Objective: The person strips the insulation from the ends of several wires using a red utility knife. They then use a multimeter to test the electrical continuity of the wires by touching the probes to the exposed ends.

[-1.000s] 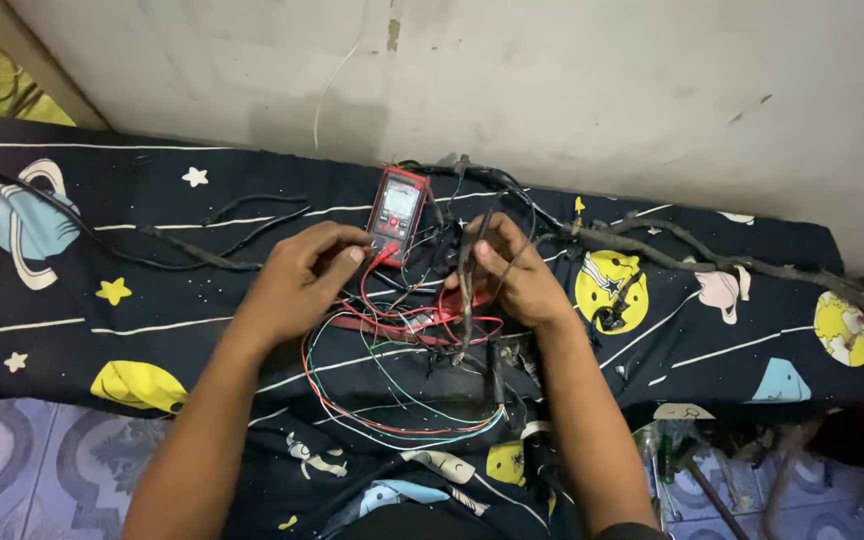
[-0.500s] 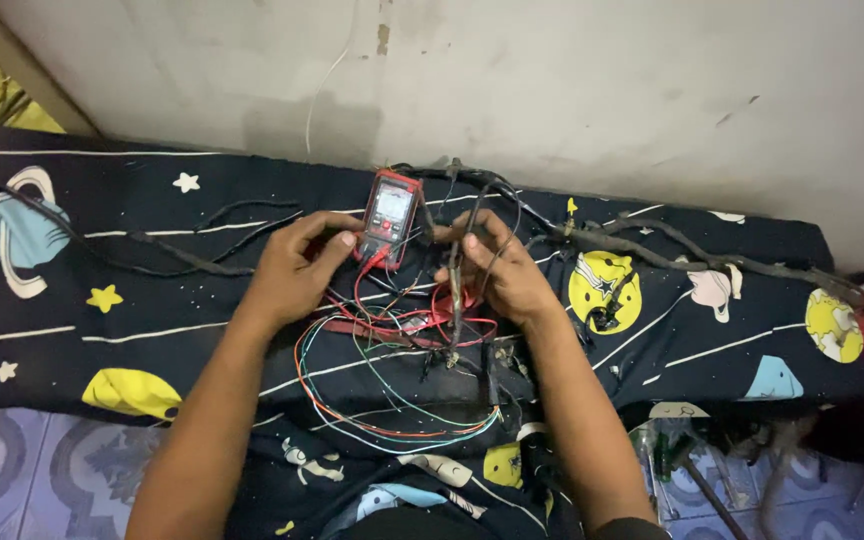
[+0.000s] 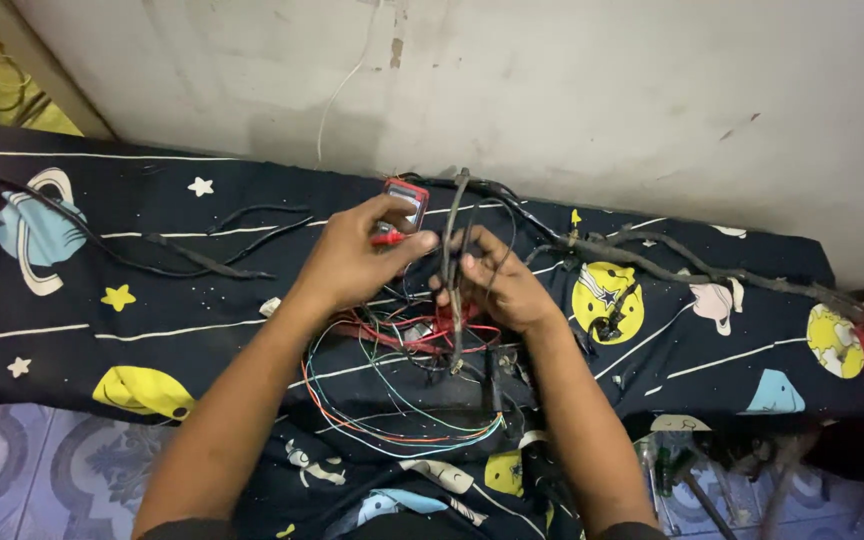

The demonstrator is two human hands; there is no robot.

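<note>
Left hand [image 3: 352, 262]: fingers curled and nearly closed, thumb and forefinger pinching a red probe [image 3: 392, 238] just in front of a red handheld meter [image 3: 409, 198]. Whether the hand touches the meter itself cannot be told.

Right hand [image 3: 500, 283]: fingers loosely bent, partly closed around a thin dark cable [image 3: 452, 225] that stands roughly upright between both hands. The fingertips [image 3: 467, 265] press against it.

Below the hands lies a tangle of thin wires [image 3: 392, 400] in red, green, blue and black, looping across the cloth. A thicker, taped black wire bundle [image 3: 672, 265] runs off to the right, ending near a red piece at the edge.

Surface: a low bed or mattress under a dark navy sheet [image 3: 152, 300], soft and slightly creased, printed with planets, stars and yellow moons. Behind it, a rough, stained grey plaster wall [image 3: 602, 90]. In front, patterned blue floor tiles [image 3: 42, 470].
</note>
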